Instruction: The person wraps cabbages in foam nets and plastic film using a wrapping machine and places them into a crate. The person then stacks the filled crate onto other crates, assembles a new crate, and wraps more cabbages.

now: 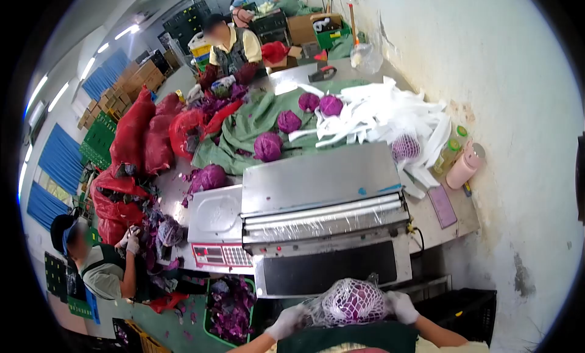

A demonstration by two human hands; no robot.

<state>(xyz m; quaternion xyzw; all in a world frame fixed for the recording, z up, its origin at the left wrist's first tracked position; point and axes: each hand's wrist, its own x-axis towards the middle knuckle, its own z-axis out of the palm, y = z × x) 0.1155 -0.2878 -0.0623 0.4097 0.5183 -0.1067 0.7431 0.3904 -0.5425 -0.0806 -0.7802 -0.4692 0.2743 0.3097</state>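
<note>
A purple cabbage in a white foam net [354, 303] is held low in front of my body, before the wrapping machine [323, 176]. My left hand [287, 321], in a white glove, grips the net's left side, with some net stretched towards it. My right hand [402, 306], also gloved, is closed at the net's right side. The fingertips are partly hidden. Another netted cabbage [406, 148] lies by a pile of white foam nets [390, 112] at the back right.
A red-and-white scale [216, 222] stands left of the machine. Bare cabbages [268, 146] rest on green cloth. Red sacks [131, 133] line the left. One co-worker [231, 48] is at the far end, another [100, 261] at left. A leaf crate [230, 310] and pink bottle [465, 166] flank the table.
</note>
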